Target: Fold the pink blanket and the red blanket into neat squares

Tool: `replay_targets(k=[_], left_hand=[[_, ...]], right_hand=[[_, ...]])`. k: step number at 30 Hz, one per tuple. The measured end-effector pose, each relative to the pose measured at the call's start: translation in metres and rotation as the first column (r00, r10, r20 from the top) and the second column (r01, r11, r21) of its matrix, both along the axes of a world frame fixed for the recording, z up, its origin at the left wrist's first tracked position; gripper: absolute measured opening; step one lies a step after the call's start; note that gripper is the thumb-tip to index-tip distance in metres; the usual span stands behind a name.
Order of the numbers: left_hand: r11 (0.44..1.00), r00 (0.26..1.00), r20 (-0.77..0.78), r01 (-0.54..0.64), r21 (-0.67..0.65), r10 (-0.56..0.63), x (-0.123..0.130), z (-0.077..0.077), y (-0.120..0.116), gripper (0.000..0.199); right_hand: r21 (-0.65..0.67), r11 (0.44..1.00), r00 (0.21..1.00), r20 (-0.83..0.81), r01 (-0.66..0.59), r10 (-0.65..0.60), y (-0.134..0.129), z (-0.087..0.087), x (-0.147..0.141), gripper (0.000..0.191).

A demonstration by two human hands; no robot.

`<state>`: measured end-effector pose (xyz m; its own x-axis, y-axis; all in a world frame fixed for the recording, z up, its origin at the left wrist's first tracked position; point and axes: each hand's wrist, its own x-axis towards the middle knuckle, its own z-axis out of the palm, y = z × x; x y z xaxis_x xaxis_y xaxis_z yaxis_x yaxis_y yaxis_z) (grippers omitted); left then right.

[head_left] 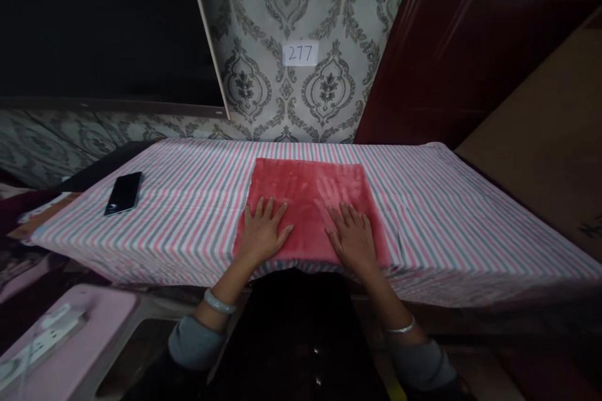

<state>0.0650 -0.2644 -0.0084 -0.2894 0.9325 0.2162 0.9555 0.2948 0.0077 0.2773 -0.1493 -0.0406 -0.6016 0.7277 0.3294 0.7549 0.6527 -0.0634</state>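
Note:
A red plush cloth (305,191) lies flat, roughly rectangular, on a table covered with a striped pink, grey and white cloth (188,200). My left hand (263,232) rests palm down on the left part of the red cloth, fingers spread. On its right part my right hand (353,237) also lies flat with the fingers apart. Lighter hand-shaped marks show in the pile beyond both hands. Neither hand grips anything.
A black phone (124,193) lies on the striped cloth at the left. A pink stool (101,310) with a power strip (42,344) stands at lower left. Behind are a dark screen (108,25) and a patterned wall; a cardboard panel (540,138) leans at the right.

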Motion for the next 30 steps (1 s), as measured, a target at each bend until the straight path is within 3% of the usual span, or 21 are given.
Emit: replay_targets(k=[4,8,11,17,30], left_hand=[[1.0,0.999,0.043,-0.005,0.01,0.004,0.015,0.012,-0.002,0.06],[0.989,0.989,0.075,0.125,0.077,-0.13,0.044,0.019,0.003,0.055],[0.986,0.981,0.104,0.159,0.055,-0.164,0.055,0.012,0.013,0.057],[0.988,0.984,0.083,0.156,0.012,-0.156,0.054,-0.008,0.023,0.059],[0.985,0.982,0.095,0.158,0.068,-0.164,0.055,-0.012,0.023,0.056]], right_hand=[[-0.062,0.998,1.0,-0.015,-0.011,0.01,-0.004,0.009,-0.001,0.051],[-0.077,0.994,0.995,-0.077,-0.075,0.069,-0.014,0.017,-0.005,0.049],[-0.064,0.995,0.994,-0.081,-0.079,0.074,-0.02,0.016,-0.009,0.049],[-0.03,0.998,0.994,-0.092,-0.06,0.057,-0.023,0.002,-0.013,0.047],[0.005,0.999,0.995,-0.093,-0.042,0.043,-0.023,-0.003,-0.015,0.046]])
